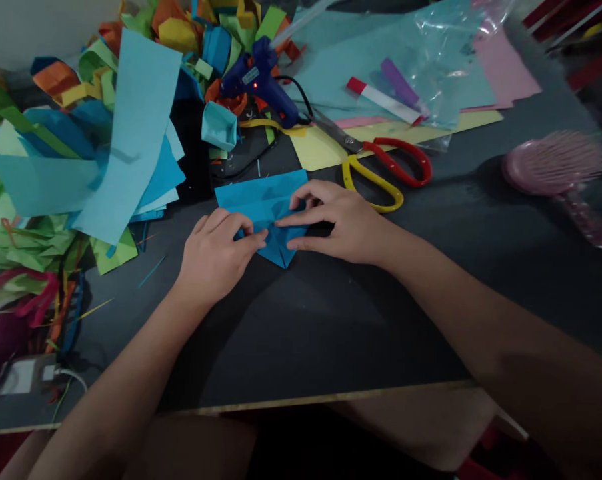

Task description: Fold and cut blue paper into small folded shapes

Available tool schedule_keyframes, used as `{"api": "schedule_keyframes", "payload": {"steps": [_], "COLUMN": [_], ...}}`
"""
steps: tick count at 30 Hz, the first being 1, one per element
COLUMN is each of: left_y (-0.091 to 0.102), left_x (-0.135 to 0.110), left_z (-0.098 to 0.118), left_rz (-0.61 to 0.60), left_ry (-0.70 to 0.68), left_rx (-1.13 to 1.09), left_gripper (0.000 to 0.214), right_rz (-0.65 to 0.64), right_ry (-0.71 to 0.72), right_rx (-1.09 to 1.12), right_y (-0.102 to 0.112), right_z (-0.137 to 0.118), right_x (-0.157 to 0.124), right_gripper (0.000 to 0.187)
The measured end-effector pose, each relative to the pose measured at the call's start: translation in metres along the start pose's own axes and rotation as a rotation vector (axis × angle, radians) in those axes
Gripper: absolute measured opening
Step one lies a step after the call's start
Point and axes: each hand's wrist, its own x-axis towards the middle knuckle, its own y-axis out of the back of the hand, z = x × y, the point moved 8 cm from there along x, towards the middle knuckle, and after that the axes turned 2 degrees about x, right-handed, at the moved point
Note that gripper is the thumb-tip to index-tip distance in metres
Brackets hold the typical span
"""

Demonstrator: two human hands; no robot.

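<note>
A sheet of blue paper (261,193) lies on the dark tabletop in front of me, its near side folded to a point with creases meeting there. At its left side is my left hand (221,250), fingers curled, with thumb and index finger closed on a folded edge. My right hand (338,223) comes over the paper from the right. Its index fingertip presses near the middle, while the thumb stays apart by the right slanting edge. Scissors (353,143) with one red and one yellow handle lie just beyond my right hand.
A blue glue gun (263,83) with a lit red light stands behind the paper, beside a small light-blue paper box (219,127). Folded coloured papers (55,143) heap up at the left. A pink hairbrush (541,167) lies right; markers (385,101) rest on paper sheets.
</note>
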Motion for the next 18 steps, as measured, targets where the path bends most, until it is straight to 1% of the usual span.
{"api": "schedule_keyframes", "payload": {"steps": [3,6,10,14,18], "left_y": [-0.002,-0.007,-0.011,-0.011,-0.011], "left_x": [-0.002,-0.004,-0.005,-0.005,-0.005], "left_z": [0.007,0.007,0.004,0.002,0.003], "left_rz": [-0.047,-0.107,-0.159,-0.166,-0.17], "left_ry": [-0.01,0.035,0.105,0.153,0.168], "left_rx": [0.078,0.123,0.119,0.107,0.134], "left_gripper": [0.04,0.05,0.053,0.051,0.051], "right_rz": [0.002,0.006,-0.008,-0.025,-0.041], "right_ry": [-0.003,0.002,0.013,0.011,0.001], "right_rx": [-0.022,-0.046,-0.047,-0.036,-0.051], "right_y": [0.0,0.001,0.001,0.001,0.0], "right_z": [0.0,0.0,0.0,0.001,0.002], "right_x": [0.0,0.0,0.002,0.003,0.004], "right_gripper": [0.029,0.029,0.028,0.03,0.029]}}
